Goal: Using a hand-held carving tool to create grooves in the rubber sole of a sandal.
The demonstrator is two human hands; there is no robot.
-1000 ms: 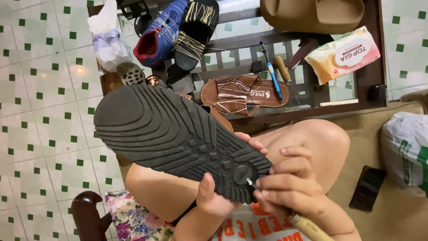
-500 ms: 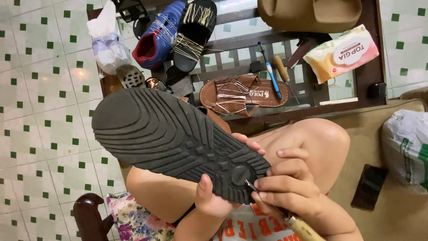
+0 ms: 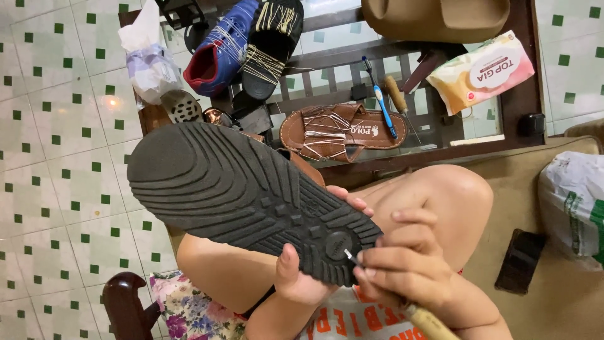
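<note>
Shoe sole [image 3: 245, 201] over knees, sandal [image 3: 343, 132] on table [image 3: 528, 82] behind

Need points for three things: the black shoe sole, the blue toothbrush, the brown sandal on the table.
black shoe sole [image 3: 233, 195], head view, on the ridged tread in mid-sole.
blue toothbrush [image 3: 380, 101], head view, on the middle of its handle.
brown sandal [image 3: 327, 131], head view, on its crossed straps.

The sole [image 3: 245, 198] is hiding the shoe's upper and most of the left hand [image 3: 302, 277]; the awl's wooden handle [image 3: 431, 324] is running off the bottom edge.
</note>
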